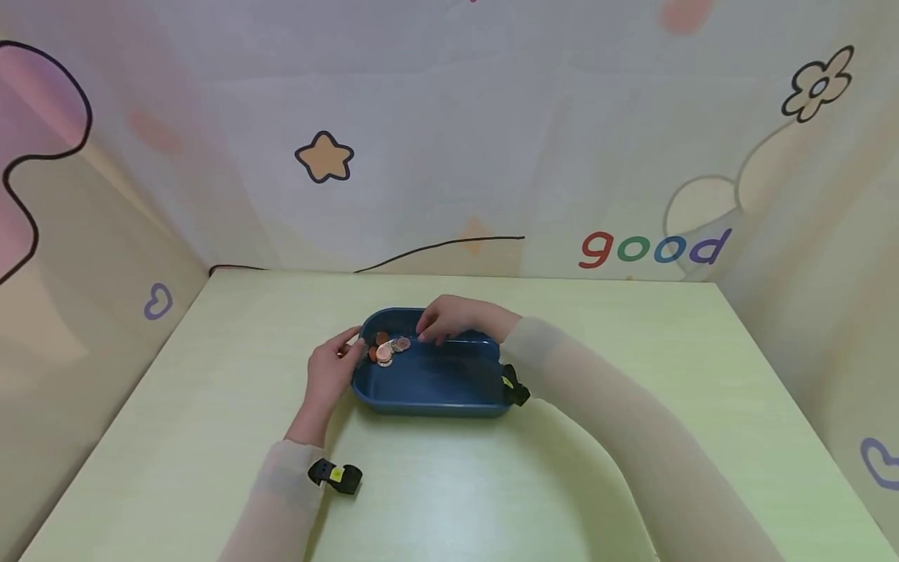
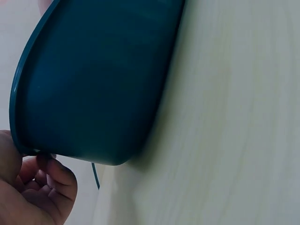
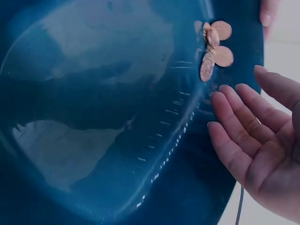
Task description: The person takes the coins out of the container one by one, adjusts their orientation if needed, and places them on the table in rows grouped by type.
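A dark blue plastic tray (image 1: 438, 410) with rounded corners is on the table in front of me. Several copper-coloured coins (image 1: 384, 354) lie in a small cluster at its left end; in the right wrist view the coins (image 3: 223, 56) partly overlap one another. My left hand (image 1: 330, 375) grips the tray's left rim, and the left wrist view shows its fingers (image 2: 63, 180) curled at the rim's outer side. Over the tray's far side is my right hand (image 1: 456, 316). Its fingers (image 3: 234, 152) are loosely bent with nothing in them, fingertips a short way from the coins.
The pale wooden-look table (image 1: 449, 484) extends around the tray on every side. A printed cloth backdrop (image 1: 435, 156) stands behind the table and along both sides. Black wrist cameras are strapped over both sleeves; the right one (image 1: 516, 386) overlaps the tray's right end.
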`<state>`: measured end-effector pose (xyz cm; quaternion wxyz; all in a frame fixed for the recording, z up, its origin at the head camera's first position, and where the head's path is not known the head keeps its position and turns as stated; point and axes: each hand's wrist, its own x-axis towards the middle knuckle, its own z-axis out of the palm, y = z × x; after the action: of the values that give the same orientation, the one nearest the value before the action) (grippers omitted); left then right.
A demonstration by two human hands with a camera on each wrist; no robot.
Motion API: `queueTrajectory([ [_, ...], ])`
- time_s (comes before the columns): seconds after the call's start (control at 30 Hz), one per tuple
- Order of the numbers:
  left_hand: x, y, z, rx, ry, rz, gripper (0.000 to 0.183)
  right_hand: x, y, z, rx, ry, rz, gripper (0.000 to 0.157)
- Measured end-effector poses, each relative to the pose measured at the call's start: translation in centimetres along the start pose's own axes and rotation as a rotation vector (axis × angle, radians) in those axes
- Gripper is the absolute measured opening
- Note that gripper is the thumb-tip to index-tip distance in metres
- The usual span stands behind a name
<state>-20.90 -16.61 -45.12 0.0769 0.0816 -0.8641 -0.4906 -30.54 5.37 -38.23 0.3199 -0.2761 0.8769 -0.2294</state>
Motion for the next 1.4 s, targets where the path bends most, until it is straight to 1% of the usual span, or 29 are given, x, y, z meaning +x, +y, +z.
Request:
queueTrajectory([
  [0.1, -0.1, -0.1, 0.1, -0.033, 0.012, -0.017, 0.038, 0.9, -0.3, 0.4, -0.024, -0.022, 0.022, 0.039],
  [0.2, -0.3, -0.2, 0.2, -0.064, 0.012, -0.039, 0.038, 2.4, 0.2, 0.8, -0.016, -0.049, 0.044, 0.039],
  [0.23, -0.3, -0.2, 0.3, -0.073, 0.01, -0.047, 0.039, 2.6, 0.3, 1.0, -0.024, -0.05, 0.047, 0.039],
  [0.27, -0.4, -0.3, 0.3, -0.082, 0.008, -0.054, 0.039, 3.7, 1.2, 1.1, -0.015, -0.063, 0.029, 0.039],
  [0.33, -0.4, -0.3, 0.3, -0.104, 0.004, -0.067, 0.039, 4.9, 2.0, 1.3, -0.008, -0.075, 0.041, 0.04],
  [0.37, -0.4, -0.3, 0.4, -0.116, 0.002, -0.073, 0.039, 5.2, 2.1, 1.4, -0.008, -0.078, 0.045, 0.04],
  [0.43, -0.4, -0.3, 0.4, -0.143, 0.0, -0.089, 0.039, 5.0, 1.6, 1.5, -0.008, -0.085, 0.065, 0.042],
  [0.47, -0.4, -0.3, 0.4, -0.157, -0.001, -0.098, 0.04, 5.3, 1.6, 1.4, 0.001, -0.098, 0.079, 0.042],
  [0.5, -0.4, -0.3, 0.5, -0.175, -0.004, -0.114, 0.04, 4.4, 0.5, 1.4, -0.011, -0.098, 0.113, 0.043],
  [0.57, -0.3, -0.3, 0.5, -0.214, -0.021, -0.142, 0.041, 3.3, -0.6, 1.5, -0.019, -0.1, 0.13, 0.044],
  [0.63, -0.3, -0.3, 0.5, -0.248, -0.044, -0.166, 0.043, 2.7, -1.2, 1.5, -0.023, -0.104, 0.142, 0.045],
  [0.7, -0.2, -0.2, 0.4, -0.274, -0.07, -0.184, 0.044, 2.4, -1.3, 1.5, -0.011, -0.109, 0.144, 0.045],
  [0.8, -0.1, -0.1, 0.5, -0.294, -0.073, -0.19, 0.045, 2.9, -1.0, 1.4, 0.025, -0.116, 0.145, 0.046],
  [1.0, -0.1, 0.0, 0.5, -0.308, -0.027, -0.206, 0.044, 3.3, -1.1, 1.7, 0.079, -0.106, 0.157, 0.043],
  [1.23, -0.2, -0.2, 0.9, -0.3, -0.009, -0.178, 0.043, 3.2, -1.7, 2.5, 0.062, -0.034, 0.166, 0.038],
  [1.33, -0.2, -0.1, 1.0, -0.305, -0.009, -0.179, 0.043, 4.2, -1.5, 2.8, 0.054, -0.008, 0.198, 0.035],
  [1.4, -0.2, 0.0, 1.0, -0.305, -0.011, -0.178, 0.043, 4.8, -1.4, 3.1, 0.015, 0.025, 0.199, 0.034],
])
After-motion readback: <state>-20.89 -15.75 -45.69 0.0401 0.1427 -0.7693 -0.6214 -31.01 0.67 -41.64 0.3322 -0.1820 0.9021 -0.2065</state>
